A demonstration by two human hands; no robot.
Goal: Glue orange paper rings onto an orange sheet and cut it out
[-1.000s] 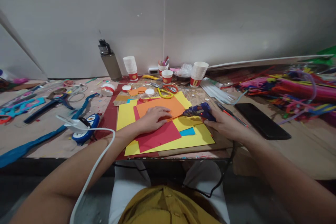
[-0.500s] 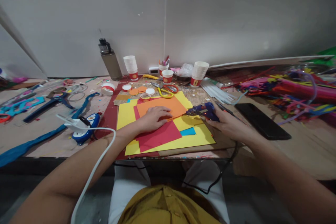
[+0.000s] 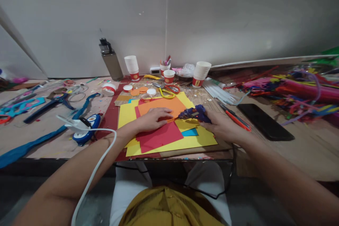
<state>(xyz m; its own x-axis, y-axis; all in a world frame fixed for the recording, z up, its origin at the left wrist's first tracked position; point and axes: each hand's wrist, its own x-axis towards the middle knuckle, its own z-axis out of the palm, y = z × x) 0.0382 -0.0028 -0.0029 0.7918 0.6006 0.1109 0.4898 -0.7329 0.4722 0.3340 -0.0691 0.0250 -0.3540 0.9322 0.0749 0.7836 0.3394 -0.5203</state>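
Note:
My right hand (image 3: 215,125) is wrapped round the handle of a dark blue hot glue gun (image 3: 194,113). Its nozzle points left, at the lower edge of an orange paper sheet (image 3: 161,105), close to my left fingertips. Flat on that sheet lies my left hand (image 3: 154,119), its fingers stretched out and pressing down. Under the orange paper are a red sheet (image 3: 159,137) and larger yellow sheets (image 3: 203,140), with a bit of blue paper (image 3: 190,132) showing between them. The glue gun's trigger is hidden by my fingers.
Orange-handled pliers (image 3: 238,119) and a black phone (image 3: 265,122) lie right. Behind the papers are scissors (image 3: 167,93), stacked paper cups (image 3: 201,74) and a bottle (image 3: 111,61). A tape measure (image 3: 87,130) sits left, with a white cable (image 3: 99,162) crossing my left arm.
My right hand has moved left with the glue gun, carrying the nozzle along the orange sheet's edge toward my left fingers. The orange-handled pliers now show more fully. My left hand stays put.

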